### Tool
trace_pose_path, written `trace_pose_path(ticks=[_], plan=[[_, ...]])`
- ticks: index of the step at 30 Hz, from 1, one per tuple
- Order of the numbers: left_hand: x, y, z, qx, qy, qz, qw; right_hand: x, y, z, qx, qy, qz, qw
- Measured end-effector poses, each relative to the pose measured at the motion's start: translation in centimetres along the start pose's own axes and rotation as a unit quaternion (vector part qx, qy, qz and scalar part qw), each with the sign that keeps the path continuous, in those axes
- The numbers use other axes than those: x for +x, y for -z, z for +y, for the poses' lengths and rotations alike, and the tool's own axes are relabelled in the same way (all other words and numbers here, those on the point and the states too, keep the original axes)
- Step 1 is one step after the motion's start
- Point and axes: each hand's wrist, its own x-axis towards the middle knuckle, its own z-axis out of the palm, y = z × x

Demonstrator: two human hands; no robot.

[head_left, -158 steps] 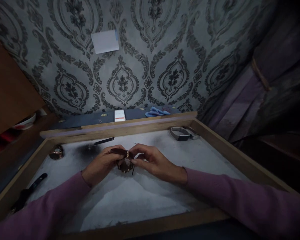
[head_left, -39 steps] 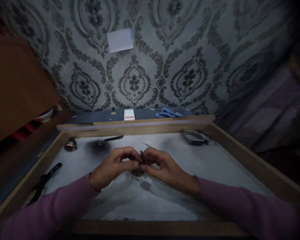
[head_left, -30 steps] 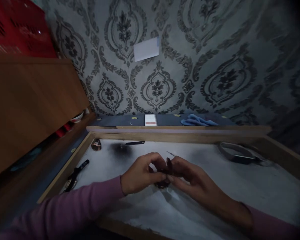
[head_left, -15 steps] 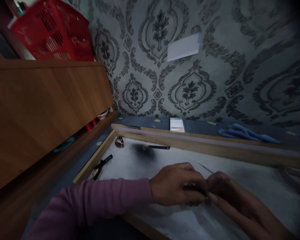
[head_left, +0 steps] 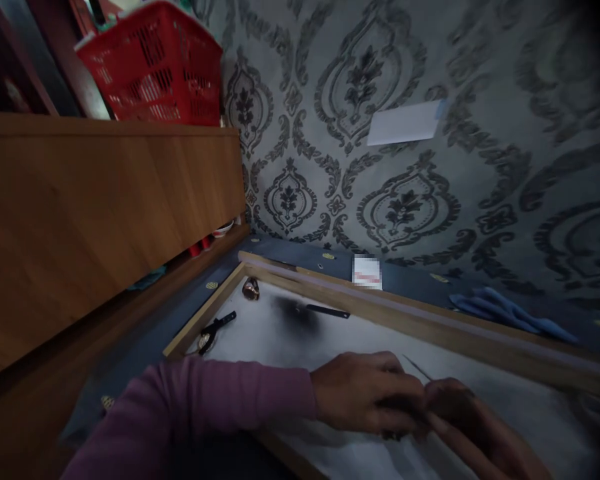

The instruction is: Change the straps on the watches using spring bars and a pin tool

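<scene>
My left hand, in a purple sleeve, is closed round a small dark object mostly hidden by its fingers. Touching it on the right, my right hand has its fingers bent, with a thin pointed metal tool sticking out past them. Both hands are over the white surface of a wood-framed tray. A watch lies in the tray's far left corner, and another watch with a black strap is by the left edge. A flat black strip rests near the back.
A wooden cabinet stands at the left with a red basket on top. Behind the tray are a small white box and a blue cloth. A white paper is on the patterned wall.
The whole view has shifted, so the scene sits lower and further right. My hands remain together over the tray, and the dark object shows less between my left fingers.
</scene>
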Motion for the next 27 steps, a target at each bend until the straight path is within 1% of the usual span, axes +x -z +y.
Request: trace_pose_path(ticks=[3,7,11,14,15,19,21,23,24,26,27], plan=[[-0.1,0.0,0.2,0.026,0.002,0.005,1.000,0.1,-0.2,-0.3,0.007,-0.011,0.007,1.000],[-0.1,0.0,0.2,0.012,0.016,0.020,1.000,0.2,-0.6,-1.7,0.017,-0.056,-0.022,0.998],[0.1,0.3,-0.1,-0.068,0.030,0.024,0.997,0.2,-1.1,-3.1,0.023,-0.120,-0.060,0.991],[0.3,0.7,-0.6,-0.147,0.059,0.065,0.985,-0.2,-1.6,-3.0,0.044,-0.153,-0.083,0.984],[0.4,0.8,-0.9,-0.175,0.074,0.086,0.978,-0.3,-1.8,-2.7,0.053,-0.157,-0.090,0.982],[0.7,0.9,-2.1,-0.285,0.135,0.158,0.936,-0.3,-1.8,-1.7,0.086,-0.139,-0.066,0.984],[0.8,0.9,-2.7,-0.345,0.183,0.186,0.902,0.0,-1.5,-1.6,0.105,-0.134,-0.082,0.982],[1.0,0.9,-3.1,-0.423,0.234,0.195,0.853,0.3,-1.0,-1.7,0.119,-0.139,-0.077,0.980],[1.1,0.9,-3.3,-0.453,0.258,0.208,0.827,0.4,-0.7,-1.7,0.130,-0.135,-0.060,0.980],[1.2,1.0,-3.7,-0.473,0.262,0.212,0.814,0.6,-0.3,-1.6,0.164,-0.138,-0.026,0.976],[1.2,1.0,-3.8,-0.480,0.261,0.211,0.810,0.6,0.0,-1.5,0.190,-0.147,0.002,0.971]])
